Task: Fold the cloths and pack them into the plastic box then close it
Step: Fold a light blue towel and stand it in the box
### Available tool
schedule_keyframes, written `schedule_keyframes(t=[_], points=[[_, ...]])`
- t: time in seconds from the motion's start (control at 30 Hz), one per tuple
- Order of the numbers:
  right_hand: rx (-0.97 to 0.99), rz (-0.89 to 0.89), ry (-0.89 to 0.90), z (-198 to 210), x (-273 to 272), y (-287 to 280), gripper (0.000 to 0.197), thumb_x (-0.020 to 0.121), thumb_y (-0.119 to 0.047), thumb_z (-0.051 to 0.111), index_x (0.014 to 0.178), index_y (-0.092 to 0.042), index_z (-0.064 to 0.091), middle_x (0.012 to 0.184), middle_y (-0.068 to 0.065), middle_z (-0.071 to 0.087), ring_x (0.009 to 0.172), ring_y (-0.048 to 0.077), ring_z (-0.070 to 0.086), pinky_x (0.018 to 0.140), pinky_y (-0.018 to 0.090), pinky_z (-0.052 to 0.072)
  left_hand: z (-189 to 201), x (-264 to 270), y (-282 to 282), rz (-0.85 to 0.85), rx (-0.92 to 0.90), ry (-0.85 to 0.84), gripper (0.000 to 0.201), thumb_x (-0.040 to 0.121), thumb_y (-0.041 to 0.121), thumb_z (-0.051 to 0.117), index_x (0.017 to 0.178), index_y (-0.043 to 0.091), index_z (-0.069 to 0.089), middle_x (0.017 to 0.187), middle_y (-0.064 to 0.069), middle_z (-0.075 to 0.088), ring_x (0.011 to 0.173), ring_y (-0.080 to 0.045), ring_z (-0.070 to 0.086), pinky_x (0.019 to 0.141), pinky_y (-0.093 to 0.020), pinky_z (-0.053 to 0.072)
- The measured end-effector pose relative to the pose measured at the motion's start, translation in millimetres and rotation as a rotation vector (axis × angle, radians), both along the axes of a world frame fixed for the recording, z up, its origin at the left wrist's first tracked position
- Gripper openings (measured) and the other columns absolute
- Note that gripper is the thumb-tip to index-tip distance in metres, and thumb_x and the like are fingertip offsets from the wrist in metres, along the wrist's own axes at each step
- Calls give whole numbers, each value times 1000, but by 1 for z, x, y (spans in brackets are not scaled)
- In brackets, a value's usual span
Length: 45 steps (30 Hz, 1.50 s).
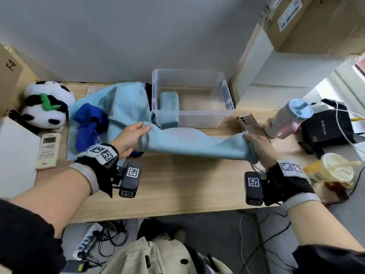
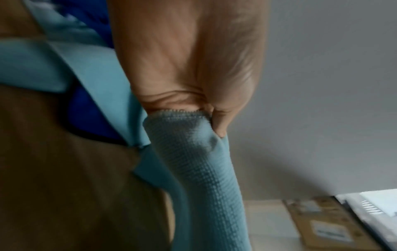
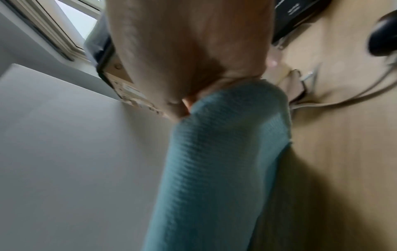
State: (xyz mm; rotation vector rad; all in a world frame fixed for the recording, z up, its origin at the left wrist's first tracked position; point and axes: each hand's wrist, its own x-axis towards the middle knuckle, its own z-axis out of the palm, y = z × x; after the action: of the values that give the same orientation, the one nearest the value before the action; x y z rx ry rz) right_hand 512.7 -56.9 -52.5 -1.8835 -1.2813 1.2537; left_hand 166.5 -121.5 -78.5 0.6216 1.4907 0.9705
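Grey wall (image 1: 118,36) behind wooden desk (image 1: 177,184), window (image 3: 71,22) at rt, grey floor (image 1: 217,224).

A light blue cloth (image 1: 195,144) hangs stretched lengthwise above the wooden table (image 1: 177,184), pinched at each end, sagging slightly in the middle. Behind it stands the clear plastic box (image 1: 221,115), open, with one folded light blue cloth (image 1: 168,110) upright against its left wall. Left of the box another light blue cloth (image 1: 126,103) lies spread out, a crumpled dark blue cloth (image 1: 89,123) apparently resting on it.
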Motion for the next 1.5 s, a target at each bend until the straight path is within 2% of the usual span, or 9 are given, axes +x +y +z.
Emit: schedule_keyframes(t=[0.1,0.17,0.27,0.43,0.7,1.1,1.23,1.37,1.5], points=[[-283,140,-161,-38,8,-14,30,93,-24,53,112,-2,61,116,17,63,94,24,54,82,33,47,-33,6,-25,-116,-78,71,15,96,12,47,103,9,59,103,-6,64,74,0,67,71,-14,54],[-414,160,-142,-61,11,-27,34,93,-22,54,120,-3,57,125,17,58,95,21,50,85,34,46,-55,10,-40,-200,-151,137,13,96,10,46,93,12,59,93,-6,64,68,-6,66,64,-17,52],[-530,232,-256,-88,16,-45,41,93,-23,53,125,3,54,129,22,55,94,19,50,93,35,44,-75,16,-57,-316,-255,208,14,96,14,48,88,13,60,88,-9,63,75,-17,58,68,-26,44],[-587,238,-331,-111,27,-63,38,95,-23,48,124,0,55,117,17,59,90,19,49,81,31,45,-90,30,-64,-329,-300,285,12,96,7,46,94,6,57,81,-7,59,53,2,55,40,-5,36],[-275,19,-237,-125,40,-67,24,96,-16,43,76,-10,55,67,1,47,81,25,48,85,48,48,-91,28,-46,-83,-182,281,26,94,11,51,114,-3,60,109,-15,63,105,-25,58,98,-38,43],[-102,-172,-220,-130,36,-33,18,92,-22,52,92,-11,66,83,6,58,83,22,52,88,46,48,-100,26,7,152,-208,313,28,84,28,68,104,8,67,100,-5,64,94,-16,56,82,-28,40],[-118,-189,-265,-134,34,-24,16,95,-24,48,94,-17,62,87,5,57,84,22,51,75,26,38,-106,30,21,144,-205,321,24,86,27,65,103,9,67,95,-5,56,77,-12,50,76,-29,39],[-159,-186,-339,-135,31,-20,27,96,-25,46,110,-10,65,105,10,64,103,29,56,81,25,37,-112,30,23,129,-232,264,40,83,27,68,117,6,62,110,-4,64,100,-17,59,96,-34,46],[-212,-155,-398,-136,33,-15,31,97,-26,43,113,-11,64,117,16,63,109,33,55,86,29,39,-114,30,22,17,-221,249,24,86,7,63,109,0,63,102,-13,64,94,-23,60,95,-39,48]])
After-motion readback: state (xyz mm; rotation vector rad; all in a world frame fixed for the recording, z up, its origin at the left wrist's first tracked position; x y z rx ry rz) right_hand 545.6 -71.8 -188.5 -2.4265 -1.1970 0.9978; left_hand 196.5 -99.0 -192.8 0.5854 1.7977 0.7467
